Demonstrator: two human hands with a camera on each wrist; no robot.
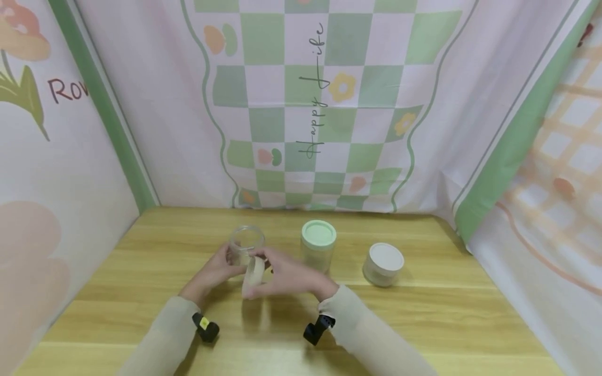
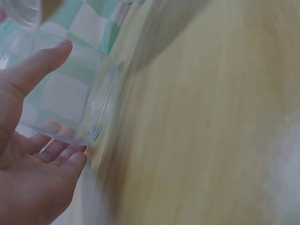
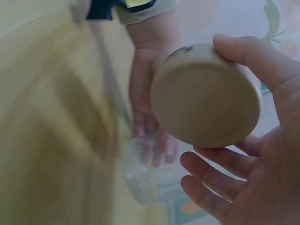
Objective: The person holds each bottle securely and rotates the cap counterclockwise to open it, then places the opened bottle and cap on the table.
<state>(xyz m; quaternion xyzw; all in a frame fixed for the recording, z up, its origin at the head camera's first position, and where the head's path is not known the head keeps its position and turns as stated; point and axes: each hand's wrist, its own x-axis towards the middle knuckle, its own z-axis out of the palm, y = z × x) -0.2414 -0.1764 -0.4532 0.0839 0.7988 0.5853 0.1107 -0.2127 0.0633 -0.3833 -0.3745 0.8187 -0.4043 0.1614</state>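
On the left of the table stands a clear jar (image 1: 246,241) with an open top, and my left hand (image 1: 215,272) holds it by its side. In the left wrist view the thumb lies along one side of the jar (image 2: 70,93) and the fingers lie along the other. My right hand (image 1: 289,274) grips a round beige lid (image 1: 254,274) between thumb and fingers, tilted on its edge close in front of the jar. A small dark print shows on the rim of the lid (image 3: 206,105) in the right wrist view.
Just beyond the right hand stands a clear jar with a pale green lid (image 1: 319,235). A shorter jar with a white lid (image 1: 384,261) is farther right. Patterned cloth (image 1: 310,120) hangs behind the wooden table (image 1: 432,324) and along both sides.
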